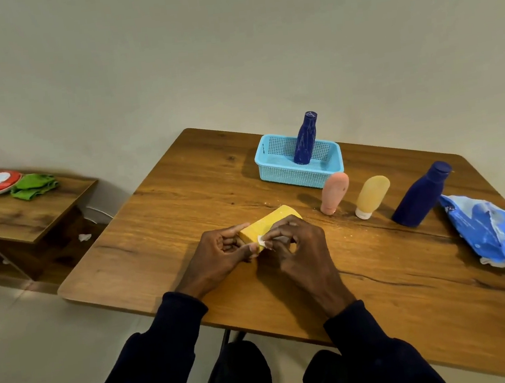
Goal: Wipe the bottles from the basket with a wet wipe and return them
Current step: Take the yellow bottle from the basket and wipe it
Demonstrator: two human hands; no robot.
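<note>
Fingers point(233, 228) of the left hand point(217, 253) clamp the yellow bottle point(268, 221) low over the tabletop point(183, 199), right hand point(301, 245) pinching the wet wipe point(261, 239) to its end; wiping judged under way, next move calling for turning the bottle, then return to the basket point(290, 178).

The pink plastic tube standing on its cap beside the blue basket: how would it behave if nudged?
The pink plastic tube probably tips easily: it stands on its narrow cap and widens upward. Its rounded body looks smooth, so it is likely slippery to grip.
</note>
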